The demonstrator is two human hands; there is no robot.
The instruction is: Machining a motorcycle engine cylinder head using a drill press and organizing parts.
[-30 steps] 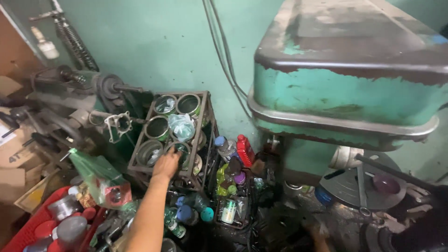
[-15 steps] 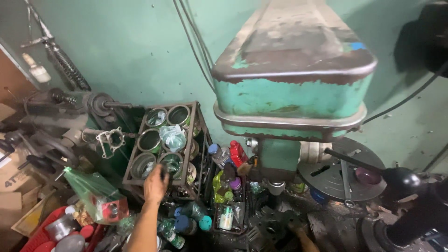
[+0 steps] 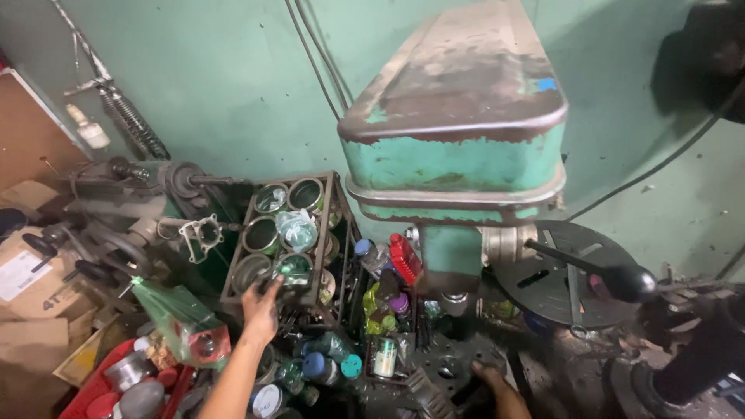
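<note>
My left hand (image 3: 261, 313) reaches up to the bottom edge of a dark metal rack (image 3: 335, 233) that holds several round tins. Its fingers are spread and touch the rack's lower rim near a tin (image 3: 292, 268); nothing is held. A crumpled clear plastic bag (image 3: 296, 227) sits in the rack's middle slot. My right hand (image 3: 497, 386) is low at the bottom, resting on the dark drill table among clutter; its fingers are partly hidden, and whether it holds anything cannot be seen.
A worn green drill press head (image 3: 458, 147) looms above centre, with a black-knobbed lever (image 3: 621, 281) to its right. Bottles and jars (image 3: 384, 310) crowd below the rack. A green plastic bag (image 3: 178, 318), red tray (image 3: 93, 388) and cardboard boxes (image 3: 31, 287) lie left.
My left hand has come down from the rack's lower slots to its bottom edge. The view has swung left, so the drill press sits further right. My right hand has come into view.
</note>
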